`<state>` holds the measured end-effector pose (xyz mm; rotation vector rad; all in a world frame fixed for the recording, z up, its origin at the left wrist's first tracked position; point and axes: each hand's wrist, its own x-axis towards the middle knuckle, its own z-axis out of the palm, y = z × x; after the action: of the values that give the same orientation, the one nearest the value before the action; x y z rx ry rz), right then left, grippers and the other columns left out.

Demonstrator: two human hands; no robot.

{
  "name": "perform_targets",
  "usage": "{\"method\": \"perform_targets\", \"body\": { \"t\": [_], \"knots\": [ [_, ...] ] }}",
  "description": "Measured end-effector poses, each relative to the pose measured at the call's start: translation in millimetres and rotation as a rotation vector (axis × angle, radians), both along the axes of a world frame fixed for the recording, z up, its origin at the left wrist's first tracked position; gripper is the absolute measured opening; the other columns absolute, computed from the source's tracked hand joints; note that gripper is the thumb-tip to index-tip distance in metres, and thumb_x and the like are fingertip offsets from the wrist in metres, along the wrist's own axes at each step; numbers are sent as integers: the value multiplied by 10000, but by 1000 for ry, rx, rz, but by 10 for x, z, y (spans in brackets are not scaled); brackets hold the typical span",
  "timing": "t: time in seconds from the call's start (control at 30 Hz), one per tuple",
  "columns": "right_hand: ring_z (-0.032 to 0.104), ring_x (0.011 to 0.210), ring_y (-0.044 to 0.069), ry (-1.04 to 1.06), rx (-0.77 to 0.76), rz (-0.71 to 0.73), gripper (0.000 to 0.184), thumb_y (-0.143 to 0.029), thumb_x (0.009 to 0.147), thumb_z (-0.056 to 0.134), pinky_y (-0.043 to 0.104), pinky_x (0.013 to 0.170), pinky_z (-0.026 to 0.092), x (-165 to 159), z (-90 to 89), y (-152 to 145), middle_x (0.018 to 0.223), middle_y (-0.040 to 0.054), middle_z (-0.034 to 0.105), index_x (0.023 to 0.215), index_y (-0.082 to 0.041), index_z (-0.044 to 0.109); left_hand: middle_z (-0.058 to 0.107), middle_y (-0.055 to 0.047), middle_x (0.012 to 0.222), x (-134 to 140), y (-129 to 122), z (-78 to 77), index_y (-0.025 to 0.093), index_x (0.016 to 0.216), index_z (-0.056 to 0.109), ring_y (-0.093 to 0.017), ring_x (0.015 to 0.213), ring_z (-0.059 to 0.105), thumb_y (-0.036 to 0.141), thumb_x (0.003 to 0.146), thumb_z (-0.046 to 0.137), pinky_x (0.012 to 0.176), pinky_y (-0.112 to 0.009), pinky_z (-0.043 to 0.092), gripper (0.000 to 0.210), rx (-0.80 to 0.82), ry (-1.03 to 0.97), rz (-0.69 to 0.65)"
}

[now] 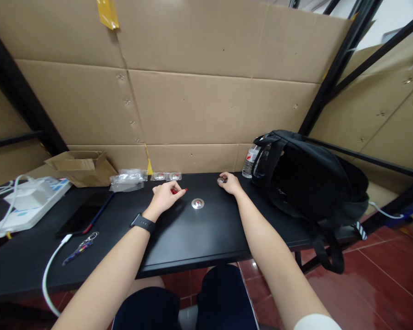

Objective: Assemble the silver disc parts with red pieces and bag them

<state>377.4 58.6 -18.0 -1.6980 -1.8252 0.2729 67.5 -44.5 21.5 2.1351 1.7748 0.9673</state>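
Note:
A round silver disc with a red centre (pixel 198 204) lies on the black table (pixel 199 238), between my two hands. Just left of it is my left hand (pixel 166 197), its fingers pinched on a small red piece (pixel 174 191) whose kind I cannot make out. On the far right side of the disc, my right hand (pixel 231 184) rests near the tabletop, fingers curled round a small shiny round piece (pixel 222 181). Against the cardboard at the back lie two clear-wrapped discs (pixel 159 176), silver with red centres like the loose one.
Clear plastic packets (pixel 128 179) and an open cardboard box (pixel 82 167) stand back left. Nearer are a power strip (pixel 30 206), a phone (pixel 86 213) on a white cable and a keychain (pixel 80 249). To the right are a water bottle (pixel 248 162) and a black backpack (pixel 309 178).

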Motion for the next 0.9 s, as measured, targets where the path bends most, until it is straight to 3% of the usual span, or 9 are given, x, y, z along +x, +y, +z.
{"method": "perform_targets", "body": {
  "t": [0.2, 0.43, 0.63, 0.8, 0.9],
  "knots": [
    [671, 1037, 201, 34, 24, 16, 414, -164, 701, 761, 337, 924, 506, -6, 17, -12, 1121, 38, 732, 1098, -258, 692, 780, 55, 883, 14, -2, -2, 278, 804, 696, -201, 903, 708, 357, 793, 704, 864, -323, 418, 81, 8, -35, -45],
    [661, 996, 221, 118, 172, 48, 504, -119, 668, 751, 391, 928, 504, -71, 83, -73, 1100, 46, 708, 1141, -270, 667, 800, 44, 910, 4, 41, -51, 308, 911, 749, -203, 897, 726, 412, 835, 689, 922, -337, 421, 142, 30, -108, -45],
    [643, 934, 183, 316, 210, 349, 518, -121, 659, 735, 357, 888, 511, -431, 176, -258, 1113, 52, 682, 1155, -231, 635, 792, 22, 927, 21, 53, -47, 307, 946, 749, -224, 901, 708, 415, 910, 604, 892, -365, 389, 184, 78, -55, -7],
    [664, 944, 178, 531, 115, 588, 511, -189, 704, 741, 266, 699, 499, -878, 309, -581, 1213, 65, 663, 1190, -243, 593, 731, -7, 1136, 54, 51, -82, 293, 937, 727, -255, 1119, 621, 384, 942, 569, 897, -377, 359, 182, 158, -27, -15],
    [667, 974, 181, 554, 107, 674, 456, -233, 731, 756, 259, 703, 494, -1036, 358, -728, 1211, 64, 675, 1164, -242, 614, 708, -24, 1139, 64, 44, -86, 289, 935, 733, -262, 1152, 584, 381, 945, 575, 891, -386, 351, 183, 167, -9, -28]
  ]
}}
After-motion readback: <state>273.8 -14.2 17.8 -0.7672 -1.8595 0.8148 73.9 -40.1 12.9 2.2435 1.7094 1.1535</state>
